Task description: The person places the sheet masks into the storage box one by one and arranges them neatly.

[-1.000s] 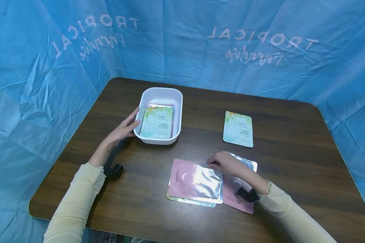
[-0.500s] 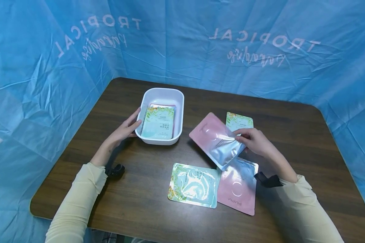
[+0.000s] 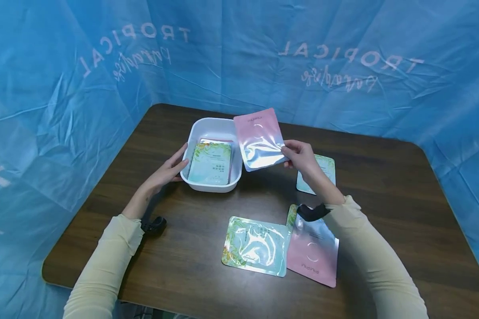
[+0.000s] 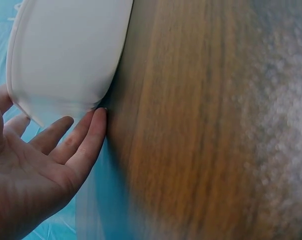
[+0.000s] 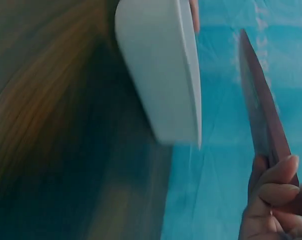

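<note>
My right hand (image 3: 299,155) pinches a pink and silver sheet mask packet (image 3: 257,133) by its right edge. The packet is raised and tilted, overlapping the right rim of the white plastic basin (image 3: 211,188) in the head view. Edge-on, the same packet (image 5: 263,105) shows above the fingers in the right wrist view. My left hand (image 3: 165,173) rests against the basin's left side. Its spread, relaxed fingers touch the outer wall in the left wrist view. Inside the basin lies a green floral packet (image 3: 210,164), with a pink-edged one partly hidden beneath.
Near the front of the dark wooden table (image 3: 175,266) lie a green floral packet (image 3: 255,246) and a pink packet (image 3: 313,252), with another green corner (image 3: 291,215) showing behind. My right forearm partly covers a green packet (image 3: 327,166) farther back. A blue printed curtain (image 3: 239,57) surrounds the table.
My right hand has lifted the pink and silver packet from the front pile and carried it back and left to the basin, uncovering the green packet below. The left hand has stayed at the basin.
</note>
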Tool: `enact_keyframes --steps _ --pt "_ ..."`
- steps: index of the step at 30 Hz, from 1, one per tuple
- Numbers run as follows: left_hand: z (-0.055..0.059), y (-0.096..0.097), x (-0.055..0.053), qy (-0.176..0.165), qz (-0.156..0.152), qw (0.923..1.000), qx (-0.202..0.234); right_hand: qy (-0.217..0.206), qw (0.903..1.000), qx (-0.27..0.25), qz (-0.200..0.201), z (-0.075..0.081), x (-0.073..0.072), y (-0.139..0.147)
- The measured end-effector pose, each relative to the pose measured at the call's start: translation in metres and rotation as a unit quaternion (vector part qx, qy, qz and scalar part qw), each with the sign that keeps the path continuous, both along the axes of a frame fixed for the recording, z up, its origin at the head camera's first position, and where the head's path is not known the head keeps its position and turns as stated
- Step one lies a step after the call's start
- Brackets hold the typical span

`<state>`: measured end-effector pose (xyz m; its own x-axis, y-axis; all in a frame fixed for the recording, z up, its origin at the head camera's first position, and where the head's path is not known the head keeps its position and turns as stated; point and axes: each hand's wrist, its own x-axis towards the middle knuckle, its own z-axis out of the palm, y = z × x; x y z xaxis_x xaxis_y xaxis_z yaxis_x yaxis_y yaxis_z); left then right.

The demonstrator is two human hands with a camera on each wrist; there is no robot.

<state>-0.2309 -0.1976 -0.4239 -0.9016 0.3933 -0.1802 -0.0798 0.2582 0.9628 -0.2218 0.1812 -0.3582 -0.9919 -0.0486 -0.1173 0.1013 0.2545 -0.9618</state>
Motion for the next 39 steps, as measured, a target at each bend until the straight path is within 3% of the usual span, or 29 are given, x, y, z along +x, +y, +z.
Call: enact_keyframes --steps 8,14,23,29,34,39 --pt "-0.002 0.004 -0.001 0.002 -0.012 0.9999 0.012 -0.016 0.9991 -0.021 0.032 -0.015 -0.013 -0.077" --pt "-0.002 0.007 -0.004 0.012 -0.021 0.9996 0.017 -0.056 0.9975 -0.004 0.044 -0.026 -0.015 -0.108" --pt "0.001 0.005 -0.005 0.0 -0.023 0.9995 0.021 -0.098 0.9926 0.011 0.071 -0.029 -0.02 -0.12" --pt "0.02 0.007 0.005 -0.012 -0.022 0.9995 0.019 -0.108 0.9852 0.031 0.129 -0.026 -0.02 -0.122" --pt "0.026 0.007 0.011 -0.013 -0.02 0.9995 0.019 -0.101 0.9798 0.043 0.168 -0.024 -0.017 -0.118" --pt "0.025 0.003 0.013 -0.014 -0.015 0.9995 0.024 -0.069 0.9816 0.044 0.173 -0.022 -0.014 -0.111"
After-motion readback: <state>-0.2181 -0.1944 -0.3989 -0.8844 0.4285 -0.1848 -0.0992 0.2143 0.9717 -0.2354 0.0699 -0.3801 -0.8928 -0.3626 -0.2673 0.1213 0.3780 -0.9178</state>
